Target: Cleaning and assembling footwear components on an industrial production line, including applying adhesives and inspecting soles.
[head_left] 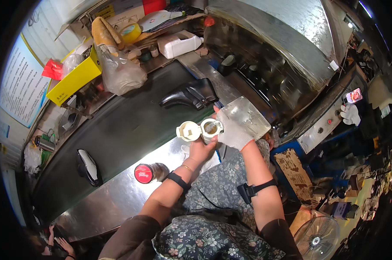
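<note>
My bare left hand (pixel 200 150) grips a white flip-lid cup (pixel 206 138) from the near side. The cup's lid (pixel 190 131) is swung back to the left, and its round mouth faces up, showing something pale inside. My right hand (pixel 235 131), in a white glove with bare fingertips, curls round the cup's right and far side; some of its fingers are hidden. Just beyond that glove is a translucent flat slab (pixel 245 116). On the dark conveyor belt, past my hands, lies a black shoe (pixel 190 94).
A jar with a red lid (pixel 144 173) stands on the metal ledge (pixel 96 206) to the left. Another dark shoe (pixel 88 168) lies on the belt (pixel 118 134). A yellow box (pixel 74 76) and white jug (pixel 178 44) sit behind. A fan (pixel 317 238) is at lower right; another person's hands (pixel 59 242) show lower left.
</note>
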A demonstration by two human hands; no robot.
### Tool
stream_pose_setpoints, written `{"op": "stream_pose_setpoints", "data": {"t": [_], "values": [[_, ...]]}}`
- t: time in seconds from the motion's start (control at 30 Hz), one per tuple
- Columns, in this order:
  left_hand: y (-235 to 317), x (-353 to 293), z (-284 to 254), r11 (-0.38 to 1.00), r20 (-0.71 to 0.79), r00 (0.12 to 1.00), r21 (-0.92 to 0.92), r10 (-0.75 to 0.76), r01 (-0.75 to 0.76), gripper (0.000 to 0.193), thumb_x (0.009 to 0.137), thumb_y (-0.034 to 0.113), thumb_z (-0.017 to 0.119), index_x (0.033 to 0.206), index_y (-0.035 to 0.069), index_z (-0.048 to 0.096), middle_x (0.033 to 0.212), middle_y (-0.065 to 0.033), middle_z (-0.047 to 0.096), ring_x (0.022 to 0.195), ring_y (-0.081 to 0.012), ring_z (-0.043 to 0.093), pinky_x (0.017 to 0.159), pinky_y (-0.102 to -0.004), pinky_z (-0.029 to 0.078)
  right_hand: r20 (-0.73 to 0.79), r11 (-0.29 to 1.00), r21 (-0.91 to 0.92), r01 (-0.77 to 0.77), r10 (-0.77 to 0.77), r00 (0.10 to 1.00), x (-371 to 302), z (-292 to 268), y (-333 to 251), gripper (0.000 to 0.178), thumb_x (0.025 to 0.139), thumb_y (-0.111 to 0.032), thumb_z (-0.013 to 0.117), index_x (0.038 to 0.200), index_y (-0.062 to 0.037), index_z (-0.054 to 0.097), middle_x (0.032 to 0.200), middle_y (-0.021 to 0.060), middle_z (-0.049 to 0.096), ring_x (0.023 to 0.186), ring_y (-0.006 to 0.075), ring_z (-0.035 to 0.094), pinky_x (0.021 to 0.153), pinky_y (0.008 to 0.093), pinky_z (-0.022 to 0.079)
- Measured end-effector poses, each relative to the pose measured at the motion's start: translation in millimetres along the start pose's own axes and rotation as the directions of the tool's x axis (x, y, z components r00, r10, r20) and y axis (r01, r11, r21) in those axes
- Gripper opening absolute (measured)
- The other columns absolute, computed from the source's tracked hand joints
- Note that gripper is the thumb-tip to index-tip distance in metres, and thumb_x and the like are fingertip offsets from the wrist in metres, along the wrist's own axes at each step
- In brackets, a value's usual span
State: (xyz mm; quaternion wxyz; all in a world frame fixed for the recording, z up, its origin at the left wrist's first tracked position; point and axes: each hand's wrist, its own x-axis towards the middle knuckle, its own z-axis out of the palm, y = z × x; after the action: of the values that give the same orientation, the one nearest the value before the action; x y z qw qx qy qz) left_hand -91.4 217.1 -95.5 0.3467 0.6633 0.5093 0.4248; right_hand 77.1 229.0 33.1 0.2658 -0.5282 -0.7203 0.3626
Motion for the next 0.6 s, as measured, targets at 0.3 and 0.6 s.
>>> {"op": "stream_pose_setpoints", "data": {"t": [0.3, 0.6], "values": [[15, -3, -2, 0.975, -0.039, 0.985, -0.154, -0.168, 0.16, 0.082, 0.076, 0.028, 0.08, 0.137, -0.001, 0.034, 0.114, -0.0263, 0.061, 0.104, -0.0452, 0.063, 0.086, -0.0465, 0.051, -0.403, 0.908, -0.387, -0.162, -0.009, 0.915, -13, 52, -20, 0.098, 0.064, -0.037, 0.088, 0.14, 0.0015, 0.04, 0.109, 0.0211, 0.066, 0.103, 0.0414, 0.063, 0.089, 0.0452, 0.051], [-9, 11, 1, 0.978, 0.072, 0.997, -0.209, 0.013, 0.003, 0.07, 0.072, 0.019, 0.083, 0.128, -0.001, 0.047, 0.116, -0.0148, 0.065, 0.107, -0.027, 0.064, 0.095, -0.0373, 0.048, -0.28, 1.0, -0.005, 0.009, -0.01, 0.96, 3, 50, -14, 0.098, 0.068, -0.03, 0.083, 0.146, 0.0013, 0.033, 0.115, 0.019, 0.065, 0.106, 0.0377, 0.063, 0.091, 0.0441, 0.05]]}}
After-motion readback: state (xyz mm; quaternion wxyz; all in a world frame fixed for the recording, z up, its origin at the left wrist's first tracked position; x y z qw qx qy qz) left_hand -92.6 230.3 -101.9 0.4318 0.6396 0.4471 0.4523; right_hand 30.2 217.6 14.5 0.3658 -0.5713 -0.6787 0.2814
